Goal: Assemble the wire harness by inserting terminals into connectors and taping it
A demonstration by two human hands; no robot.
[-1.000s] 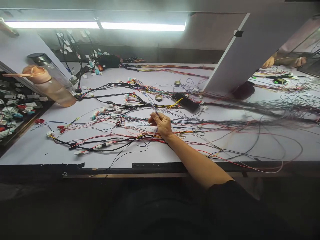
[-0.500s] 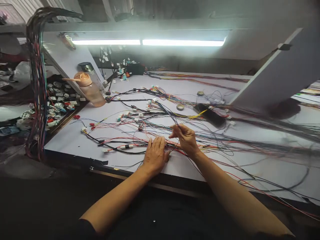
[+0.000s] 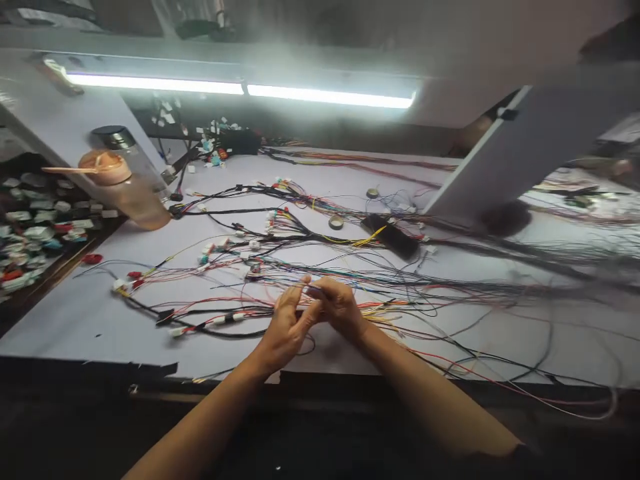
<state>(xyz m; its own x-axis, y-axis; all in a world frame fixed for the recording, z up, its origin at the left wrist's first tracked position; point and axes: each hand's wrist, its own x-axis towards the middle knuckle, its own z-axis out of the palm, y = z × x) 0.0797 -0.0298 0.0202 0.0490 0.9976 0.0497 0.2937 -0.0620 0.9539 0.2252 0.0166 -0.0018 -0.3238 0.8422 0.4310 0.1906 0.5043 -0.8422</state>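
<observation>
Both hands meet over a wire harness (image 3: 210, 320) near the table's front edge. My left hand (image 3: 290, 323) is closed around part of its wires, with the thumb reaching toward the other hand. My right hand (image 3: 339, 303) is pinched beside it, holding dark thin wires that show between the fingertips. Red, yellow and black wires (image 3: 385, 310) run out to the right of the hands. A white connector (image 3: 177, 331) lies at the harness's left end. The exact grip points are partly hidden by the fingers.
Two bottles stand at the left, the nearer one peach-lidded (image 3: 143, 203). Behind the hands lie more harnesses (image 3: 300, 233), a black phone-like object (image 3: 393, 238) and tape rolls (image 3: 336, 222). Loose connectors (image 3: 40, 233) fill the far left. A slanted panel (image 3: 480, 160) stands right.
My right hand has come down and left against my left hand, bringing the dark wires down. My left hand has lifted and turned, its fingers curling. The view has shifted right.
</observation>
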